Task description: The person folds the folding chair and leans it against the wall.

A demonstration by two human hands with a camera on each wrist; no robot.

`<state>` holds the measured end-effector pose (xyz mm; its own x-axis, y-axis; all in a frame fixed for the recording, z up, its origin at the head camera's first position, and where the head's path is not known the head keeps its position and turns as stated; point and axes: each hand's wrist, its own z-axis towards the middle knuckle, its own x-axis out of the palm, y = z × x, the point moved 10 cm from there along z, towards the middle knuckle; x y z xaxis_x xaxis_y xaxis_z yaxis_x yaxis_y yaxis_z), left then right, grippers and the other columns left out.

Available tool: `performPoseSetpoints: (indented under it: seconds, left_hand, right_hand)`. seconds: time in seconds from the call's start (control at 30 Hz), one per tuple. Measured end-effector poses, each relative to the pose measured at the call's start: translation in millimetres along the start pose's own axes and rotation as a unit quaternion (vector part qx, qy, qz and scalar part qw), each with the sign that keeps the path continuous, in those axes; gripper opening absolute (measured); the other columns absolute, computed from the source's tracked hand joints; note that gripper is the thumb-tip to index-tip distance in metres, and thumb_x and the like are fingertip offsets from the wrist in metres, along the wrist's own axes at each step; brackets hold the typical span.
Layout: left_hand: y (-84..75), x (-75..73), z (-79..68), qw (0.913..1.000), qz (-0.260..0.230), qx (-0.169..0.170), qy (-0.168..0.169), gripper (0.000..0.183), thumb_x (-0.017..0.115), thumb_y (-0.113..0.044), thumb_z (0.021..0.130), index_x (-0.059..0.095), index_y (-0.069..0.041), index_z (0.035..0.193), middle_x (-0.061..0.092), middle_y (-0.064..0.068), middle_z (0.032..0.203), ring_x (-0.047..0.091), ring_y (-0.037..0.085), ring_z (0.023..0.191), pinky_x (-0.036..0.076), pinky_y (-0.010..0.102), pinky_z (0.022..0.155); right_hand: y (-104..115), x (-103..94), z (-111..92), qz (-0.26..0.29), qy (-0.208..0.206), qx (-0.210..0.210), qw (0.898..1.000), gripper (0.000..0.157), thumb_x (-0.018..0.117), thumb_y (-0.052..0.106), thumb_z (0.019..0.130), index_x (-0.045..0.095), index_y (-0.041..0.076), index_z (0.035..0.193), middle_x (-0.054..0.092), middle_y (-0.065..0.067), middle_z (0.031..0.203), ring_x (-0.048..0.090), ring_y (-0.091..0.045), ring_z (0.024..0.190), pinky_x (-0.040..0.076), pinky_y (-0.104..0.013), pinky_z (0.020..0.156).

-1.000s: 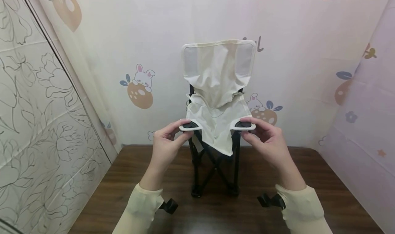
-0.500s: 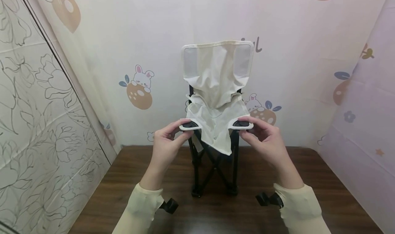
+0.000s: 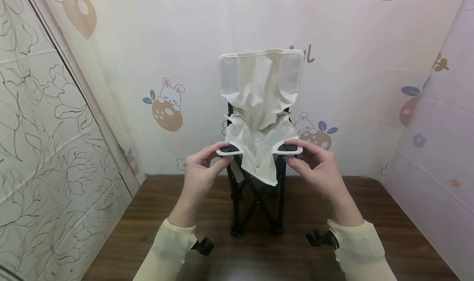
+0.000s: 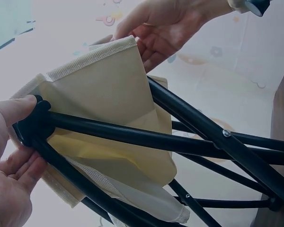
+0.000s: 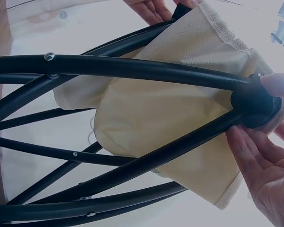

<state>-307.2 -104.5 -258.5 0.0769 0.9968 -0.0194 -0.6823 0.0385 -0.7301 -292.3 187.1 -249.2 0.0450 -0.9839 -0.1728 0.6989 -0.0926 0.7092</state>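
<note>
A small folding chair with a cream fabric seat and a black tube frame stands upright on the wooden table, its legs drawn close together. My left hand pinches its front left corner, fingers on top and thumb below. The right hand grips the matching front right corner the same way. In the left wrist view, the thumb and fingers lie around a black plastic joint where two tubes meet. The right wrist view shows a like black joint between thumb and fingers. The fabric sags in folds between both corners.
The dark wooden table carries the chair's feet. Close behind rises a patterned curtain with rabbits and carrots. A flower-print panel borders the left side, and more curtain hangs at the right.
The right hand and the chair's right front corner have moved slightly left, bringing the two front corners a little closer. The left hand stays nearly still.
</note>
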Motion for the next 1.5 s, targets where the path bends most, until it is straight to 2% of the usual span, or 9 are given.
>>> performPoseSetpoints:
  seconds: [0.4, 0.63, 0.87, 1.13, 1.5]
  left_hand:
    - [-1.3, 0.6, 1.9, 1.0000, -0.001, 0.004, -0.004, 0.035, 0.085, 0.002, 0.093, 0.080, -0.005, 0.127, 0.080, 0.010, 0.125, 0.075, 0.025, 0.119, 0.060, 0.032, 0.101]
    - [-2.1, 2.6, 3.5, 0.9998, -0.016, 0.010, 0.000, 0.036, 0.085, 0.005, 0.092, 0.080, -0.002, 0.127, 0.079, 0.013, 0.123, 0.076, 0.024, 0.117, 0.059, 0.030, 0.098]
    - [-0.3, 3.3, 4.9, 0.9998, -0.020, 0.001, 0.004, 0.036, 0.085, 0.004, 0.092, 0.080, -0.003, 0.128, 0.078, 0.012, 0.125, 0.075, 0.025, 0.120, 0.059, 0.031, 0.101]
    - [1.8, 4.0, 5.8, 0.9998, -0.020, -0.006, 0.006, 0.035, 0.085, 0.002, 0.093, 0.080, -0.004, 0.128, 0.078, 0.011, 0.126, 0.074, 0.025, 0.121, 0.058, 0.031, 0.102]
    - [3.3, 5.7, 7.5, 0.9998, -0.021, -0.005, 0.005, 0.035, 0.083, 0.003, 0.095, 0.079, -0.003, 0.129, 0.078, 0.010, 0.127, 0.074, 0.026, 0.122, 0.057, 0.032, 0.104]
  right_hand:
    - [0, 2.0, 3, 0.015, 0.000, 0.004, 1.000, 0.043, 0.074, -0.019, 0.091, 0.072, -0.007, 0.132, 0.078, -0.007, 0.115, 0.074, -0.015, 0.097, 0.060, -0.021, 0.086]
    - [3, 3.8, 6, 0.022, 0.004, -0.010, 1.000, 0.042, 0.073, -0.021, 0.091, 0.072, -0.008, 0.131, 0.078, -0.008, 0.111, 0.073, -0.014, 0.093, 0.059, -0.020, 0.080]
    - [5, 5.1, 9, 0.033, 0.014, -0.028, 0.999, 0.043, 0.071, -0.024, 0.090, 0.071, -0.010, 0.130, 0.077, -0.010, 0.113, 0.074, -0.016, 0.096, 0.060, -0.022, 0.087]
    - [5, 6.3, 11, 0.039, 0.013, -0.041, 0.998, 0.041, 0.071, -0.024, 0.090, 0.071, -0.012, 0.128, 0.078, -0.009, 0.110, 0.073, -0.015, 0.093, 0.058, -0.021, 0.081]
    - [5, 7.1, 13, 0.039, 0.010, -0.056, 0.998, 0.041, 0.070, -0.026, 0.089, 0.070, -0.013, 0.128, 0.078, -0.009, 0.110, 0.073, -0.014, 0.095, 0.060, -0.022, 0.088]
